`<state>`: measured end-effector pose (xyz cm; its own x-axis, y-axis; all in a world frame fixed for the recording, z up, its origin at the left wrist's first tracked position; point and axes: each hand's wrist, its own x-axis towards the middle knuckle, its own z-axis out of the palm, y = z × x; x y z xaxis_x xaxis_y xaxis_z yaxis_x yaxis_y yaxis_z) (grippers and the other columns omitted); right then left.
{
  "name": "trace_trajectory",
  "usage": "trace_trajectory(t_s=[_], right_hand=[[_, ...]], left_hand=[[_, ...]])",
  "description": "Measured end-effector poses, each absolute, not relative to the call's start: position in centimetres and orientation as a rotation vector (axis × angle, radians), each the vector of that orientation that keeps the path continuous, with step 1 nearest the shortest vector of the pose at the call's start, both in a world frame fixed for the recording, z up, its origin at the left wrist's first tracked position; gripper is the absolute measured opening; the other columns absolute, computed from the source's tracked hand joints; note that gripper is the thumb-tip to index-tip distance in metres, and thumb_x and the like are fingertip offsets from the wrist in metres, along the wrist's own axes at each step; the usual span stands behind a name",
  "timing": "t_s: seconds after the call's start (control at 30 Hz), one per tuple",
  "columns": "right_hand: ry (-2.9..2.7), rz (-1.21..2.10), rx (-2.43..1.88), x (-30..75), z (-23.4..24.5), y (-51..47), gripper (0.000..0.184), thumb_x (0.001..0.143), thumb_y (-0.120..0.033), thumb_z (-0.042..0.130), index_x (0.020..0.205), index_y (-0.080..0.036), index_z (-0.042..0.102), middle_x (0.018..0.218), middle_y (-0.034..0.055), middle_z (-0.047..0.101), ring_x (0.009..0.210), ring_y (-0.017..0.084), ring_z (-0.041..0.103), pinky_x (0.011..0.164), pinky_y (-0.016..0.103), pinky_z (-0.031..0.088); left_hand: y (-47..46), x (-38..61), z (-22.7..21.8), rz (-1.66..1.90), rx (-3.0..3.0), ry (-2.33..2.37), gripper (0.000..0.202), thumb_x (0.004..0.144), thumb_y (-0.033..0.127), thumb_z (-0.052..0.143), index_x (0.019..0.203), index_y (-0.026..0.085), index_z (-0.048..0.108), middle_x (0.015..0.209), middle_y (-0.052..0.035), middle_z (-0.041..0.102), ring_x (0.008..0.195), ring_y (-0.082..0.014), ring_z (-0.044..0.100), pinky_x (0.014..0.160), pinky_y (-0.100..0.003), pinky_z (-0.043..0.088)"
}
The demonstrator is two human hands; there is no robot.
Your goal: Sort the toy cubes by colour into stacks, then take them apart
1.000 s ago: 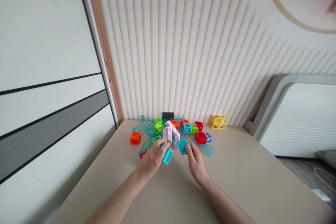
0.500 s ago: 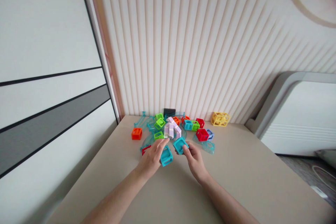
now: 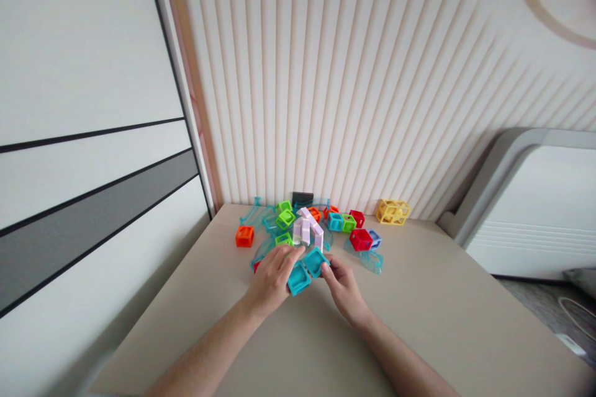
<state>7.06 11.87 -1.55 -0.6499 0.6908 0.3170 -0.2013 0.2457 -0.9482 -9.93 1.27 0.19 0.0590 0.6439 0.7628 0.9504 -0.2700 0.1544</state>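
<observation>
My left hand [image 3: 272, 276] grips a teal hollow cube [image 3: 298, 278] on the beige table [image 3: 419, 322]. My right hand [image 3: 342, 282] pinches a second teal hollow cube [image 3: 315, 261], and the two cubes touch side by side between my hands. Just behind them stands a pale lilac block piece [image 3: 308, 231]. Green cubes [image 3: 285, 218] and clear teal curved track pieces [image 3: 263, 223] lie behind my left hand.
An orange cube [image 3: 244, 236] lies apart at the left. Red [image 3: 360, 239] and blue cubes lie right of the pile, a yellow frame cube [image 3: 392, 211] near the ribbed wall. A dark block [image 3: 302, 198] rests against the wall. A white padded unit [image 3: 535, 198] stands at the right.
My right hand brought its teal cube left and down until it met the teal cube in my left hand. The camera view shifted slightly.
</observation>
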Motion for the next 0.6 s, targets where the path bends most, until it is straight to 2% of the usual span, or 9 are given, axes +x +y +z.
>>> trace_trajectory(t_s=[0.23, 0.4, 0.6], right_hand=[[-1.733, 1.599, -0.423, 6.9, -1.6, 11.6, 0.041, 0.089, -0.06, 0.061, 0.092, -0.019, 0.07, 0.083, 0.0052, 0.069, 0.078, 0.022, 0.067, 0.078, 0.041, 0.058], [-1.699, 1.646, -0.425, 7.1, -1.1, 11.4, 0.044, 0.089, -0.062, 0.059, 0.09, -0.019, 0.07, 0.082, 0.0051, 0.069, 0.075, 0.021, 0.066, 0.079, 0.042, 0.057], [-1.758, 1.676, -0.399, 7.4, -0.7, 11.2, 0.041, 0.089, -0.058, 0.061, 0.094, -0.019, 0.069, 0.089, 0.0049, 0.069, 0.084, 0.021, 0.063, 0.084, 0.036, 0.053]], left_hand=[[1.3, -10.0, 0.3, -1.102, -1.926, -1.62, 0.047, 0.091, 0.014, 0.056, 0.137, 0.022, 0.048, 0.11, -0.0113, 0.067, 0.105, -0.0261, 0.066, 0.093, -0.04, 0.056], [1.2, -10.4, 0.3, -1.235, -1.968, -1.663, 0.045, 0.084, 0.011, 0.06, 0.128, 0.019, 0.054, 0.109, -0.0119, 0.068, 0.105, -0.0264, 0.065, 0.091, -0.04, 0.056], [1.5, -10.5, 0.1, -1.276, -2.028, -1.679, 0.022, 0.084, 0.013, 0.062, 0.106, 0.017, 0.066, 0.096, -0.009, 0.071, 0.094, -0.0248, 0.065, 0.083, -0.038, 0.057]])
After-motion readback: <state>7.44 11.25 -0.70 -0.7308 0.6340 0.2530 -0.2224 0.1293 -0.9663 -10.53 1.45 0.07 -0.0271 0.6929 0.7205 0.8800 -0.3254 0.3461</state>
